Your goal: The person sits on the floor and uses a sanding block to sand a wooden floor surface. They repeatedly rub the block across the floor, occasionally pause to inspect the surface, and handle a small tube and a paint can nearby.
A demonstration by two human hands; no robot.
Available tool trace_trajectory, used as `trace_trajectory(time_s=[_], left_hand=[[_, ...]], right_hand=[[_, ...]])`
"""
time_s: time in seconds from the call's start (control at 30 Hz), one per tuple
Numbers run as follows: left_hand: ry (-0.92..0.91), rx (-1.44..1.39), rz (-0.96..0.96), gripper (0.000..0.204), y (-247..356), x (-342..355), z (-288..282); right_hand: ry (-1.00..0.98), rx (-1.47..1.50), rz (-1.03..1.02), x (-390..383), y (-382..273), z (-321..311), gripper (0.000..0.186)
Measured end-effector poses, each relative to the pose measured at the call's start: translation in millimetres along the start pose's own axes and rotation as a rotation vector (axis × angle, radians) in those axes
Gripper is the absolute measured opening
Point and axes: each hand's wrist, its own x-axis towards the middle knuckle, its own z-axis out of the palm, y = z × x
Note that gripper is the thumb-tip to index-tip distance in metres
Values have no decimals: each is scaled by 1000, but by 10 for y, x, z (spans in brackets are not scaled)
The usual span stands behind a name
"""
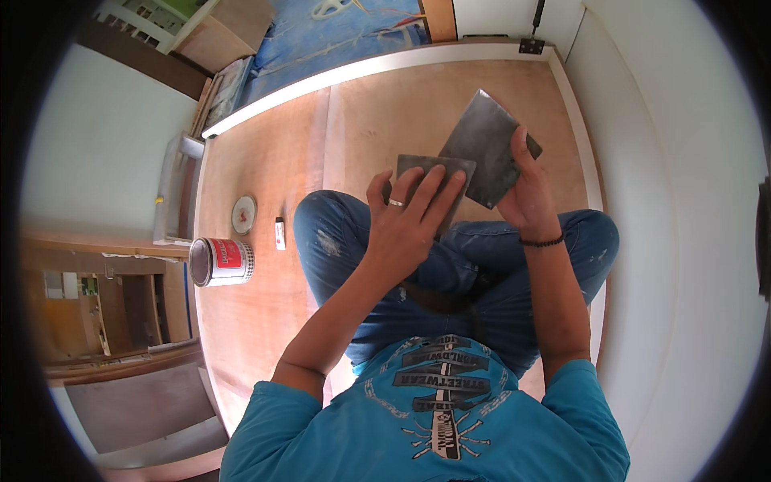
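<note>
My left hand (414, 217) lies palm down over a dark grey rectangular sheet (455, 202), its fingers bent across the face and a ring on one finger. The sheet resembles sandpaper, though its grain is too fine to make out. In my right hand (532, 189) is a second dark grey rectangular sheet (480, 143), tilted, with the thumb pressed along its near right edge. The two pieces overlap or touch at the middle; whether they are joined I cannot tell. Both are above my crossed legs (345, 233) in blue jeans.
I sit on a reddish-brown wood panel (361, 104) with a white raised rim (385, 58). To the left stand a metal can (221, 262) with a red label, a round lid (244, 214) and a small white object with a black end (279, 234). A white wall (666, 241) rises at right.
</note>
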Motion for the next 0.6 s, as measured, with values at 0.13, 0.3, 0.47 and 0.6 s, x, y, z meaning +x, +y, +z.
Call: trace_trajectory(time_s=[0.13, 0.3, 0.47, 0.6], left_hand=[[-43, -8, 11, 63, 15, -14, 200], [-71, -21, 10, 59, 50, 33, 345], [-73, -43, 0, 59, 96, 74, 438], [-70, -48, -2, 59, 119, 127, 469]], right_hand=[[27, 15, 16, -22, 113, -189, 63], [62, -29, 40, -6, 93, -294, 62], [72, -34, 59, -1, 101, -380, 62], [67, -37, 70, -5, 97, -420, 60]])
